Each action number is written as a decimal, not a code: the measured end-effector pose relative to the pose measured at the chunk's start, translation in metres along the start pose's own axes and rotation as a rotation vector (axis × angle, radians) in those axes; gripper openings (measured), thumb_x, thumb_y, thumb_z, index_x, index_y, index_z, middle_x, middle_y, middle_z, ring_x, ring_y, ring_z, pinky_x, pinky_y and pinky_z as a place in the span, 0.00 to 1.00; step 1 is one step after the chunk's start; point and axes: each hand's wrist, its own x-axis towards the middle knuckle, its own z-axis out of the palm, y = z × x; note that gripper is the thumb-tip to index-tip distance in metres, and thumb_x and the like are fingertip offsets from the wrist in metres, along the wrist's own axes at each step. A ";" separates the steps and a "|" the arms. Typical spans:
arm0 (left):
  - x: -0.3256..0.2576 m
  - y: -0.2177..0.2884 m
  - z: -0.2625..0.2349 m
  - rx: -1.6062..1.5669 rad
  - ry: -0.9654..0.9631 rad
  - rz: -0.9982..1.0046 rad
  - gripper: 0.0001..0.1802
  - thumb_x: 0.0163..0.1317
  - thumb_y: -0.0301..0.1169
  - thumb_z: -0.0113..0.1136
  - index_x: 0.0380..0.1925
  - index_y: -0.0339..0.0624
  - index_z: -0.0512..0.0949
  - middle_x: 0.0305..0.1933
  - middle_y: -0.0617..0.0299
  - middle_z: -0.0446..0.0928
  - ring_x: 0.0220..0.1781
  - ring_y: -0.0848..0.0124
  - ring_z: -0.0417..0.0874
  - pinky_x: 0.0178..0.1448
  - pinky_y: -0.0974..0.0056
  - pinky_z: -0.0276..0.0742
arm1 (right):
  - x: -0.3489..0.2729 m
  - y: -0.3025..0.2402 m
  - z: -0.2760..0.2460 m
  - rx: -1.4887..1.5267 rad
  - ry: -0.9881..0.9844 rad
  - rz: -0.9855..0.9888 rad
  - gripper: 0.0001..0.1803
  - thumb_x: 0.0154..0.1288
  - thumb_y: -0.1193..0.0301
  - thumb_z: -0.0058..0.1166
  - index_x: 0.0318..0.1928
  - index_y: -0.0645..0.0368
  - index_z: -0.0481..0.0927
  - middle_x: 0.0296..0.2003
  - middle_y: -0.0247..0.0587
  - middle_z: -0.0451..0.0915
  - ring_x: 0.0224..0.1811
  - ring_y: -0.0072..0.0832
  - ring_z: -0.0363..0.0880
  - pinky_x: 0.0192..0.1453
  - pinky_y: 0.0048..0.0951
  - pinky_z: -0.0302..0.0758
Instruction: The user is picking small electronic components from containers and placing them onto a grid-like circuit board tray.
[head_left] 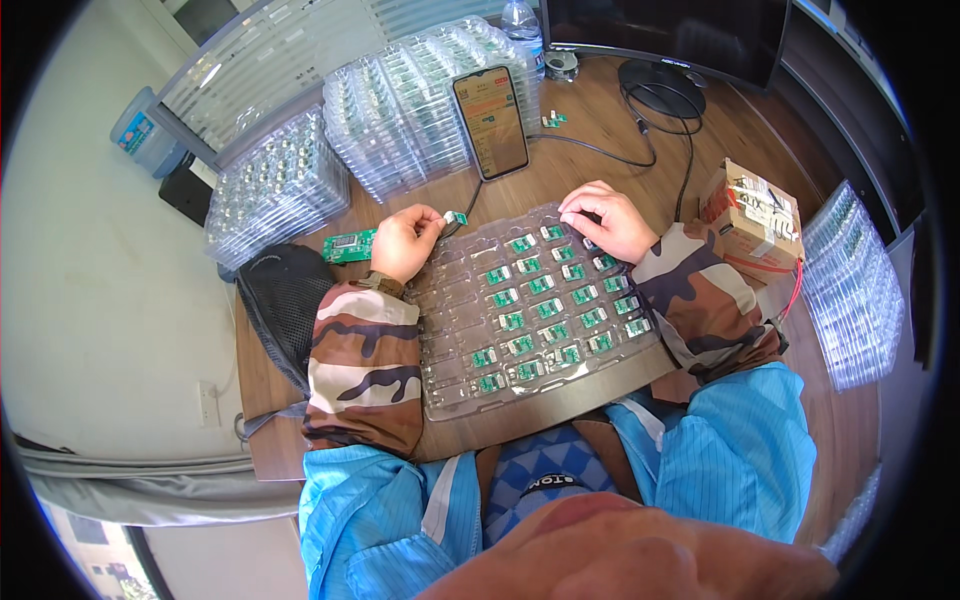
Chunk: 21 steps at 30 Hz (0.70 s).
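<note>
My left hand [405, 242] is closed, pinching a small green circuit board [458, 217] at its fingertips, just over the far left corner of a clear plastic tray [455, 400]. A larger green board with a small display [347, 246] lies left of that hand, partly behind the wrist. Beyond the tray's far right corner, my right hand [615, 225] has its fingers curled toward the thumb; whatever they grip is hidden. Several small green boards [543, 284] with pale connectors sit in the tray's middle and right pockets. The left pockets show bare plastic.
Stacks of filled clear trays [420, 110] stand behind, with a phone [490, 122] leaning there. A cardboard box [750, 220] and more trays [850, 290] are at right. A black mesh bag [285, 310] lies left. Cables cross the desk below the monitor [670, 35].
</note>
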 end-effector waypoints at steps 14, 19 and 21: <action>0.000 0.007 -0.003 0.059 -0.009 0.034 0.09 0.49 0.35 0.57 0.26 0.42 0.77 0.24 0.55 0.77 0.26 0.63 0.79 0.32 0.63 0.73 | 0.003 0.000 -0.003 -0.027 -0.004 -0.059 0.07 0.54 0.72 0.51 0.31 0.62 0.75 0.32 0.40 0.76 0.38 0.35 0.72 0.44 0.31 0.67; -0.001 0.006 0.000 0.028 0.025 0.047 0.08 0.49 0.34 0.58 0.25 0.41 0.77 0.22 0.57 0.76 0.25 0.65 0.78 0.30 0.64 0.72 | 0.001 -0.010 -0.004 -0.026 0.006 0.034 0.05 0.53 0.74 0.52 0.28 0.63 0.76 0.31 0.40 0.77 0.37 0.34 0.72 0.44 0.29 0.67; -0.002 0.004 -0.001 0.034 0.030 0.051 0.08 0.49 0.33 0.58 0.25 0.40 0.77 0.21 0.58 0.76 0.23 0.67 0.78 0.29 0.66 0.72 | 0.004 -0.012 -0.001 -0.025 -0.012 0.027 0.05 0.53 0.74 0.52 0.28 0.63 0.76 0.31 0.40 0.77 0.37 0.33 0.72 0.43 0.28 0.67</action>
